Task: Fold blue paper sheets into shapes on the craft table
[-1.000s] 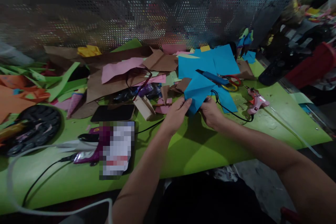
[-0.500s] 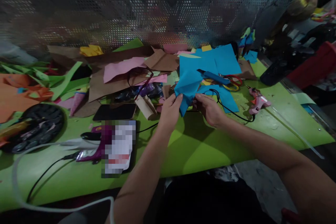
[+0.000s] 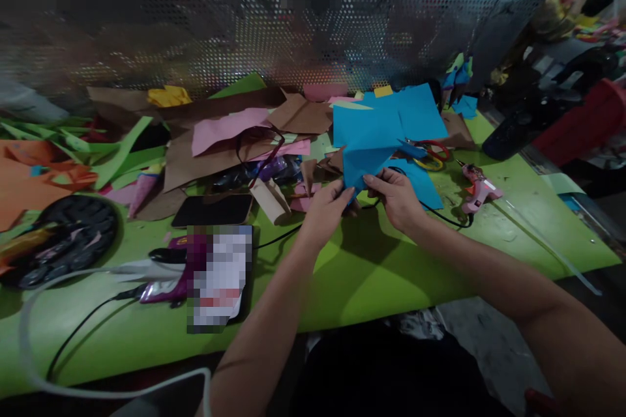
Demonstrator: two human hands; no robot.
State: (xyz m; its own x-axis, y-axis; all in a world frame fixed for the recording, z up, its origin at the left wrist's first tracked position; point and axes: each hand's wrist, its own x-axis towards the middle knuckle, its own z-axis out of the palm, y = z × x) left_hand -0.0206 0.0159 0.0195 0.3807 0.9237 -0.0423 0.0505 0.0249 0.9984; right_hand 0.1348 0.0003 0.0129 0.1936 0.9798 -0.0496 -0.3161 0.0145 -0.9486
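Observation:
A blue sheet of craft paper (image 3: 368, 159) is held above the table, curled toward its lower end. My left hand (image 3: 323, 210) pinches its lower left edge between thumb and fingers. On the other side, my right hand (image 3: 397, 197) grips the lower right edge, thumb on top. The undersides of the fingers are hidden. Behind the held piece lie larger blue sheets (image 3: 420, 111). Scissors with red and yellow handles (image 3: 430, 155) lie just beyond my right hand, partly covered by the held sheet.
A pink glue gun (image 3: 479, 190) lies on the green table (image 3: 313, 293) at the right, its black cord running under my hands. Left are a dark phone (image 3: 212, 210), a purple device (image 3: 190, 273) with a cable, and a black round tray (image 3: 73, 234). Coloured scraps line the perforated metal panel (image 3: 313, 45).
The blue sheet has turned and opened out, its upper part now spreading right over the scissors. Both hands have shifted slightly right, still holding the sheet.

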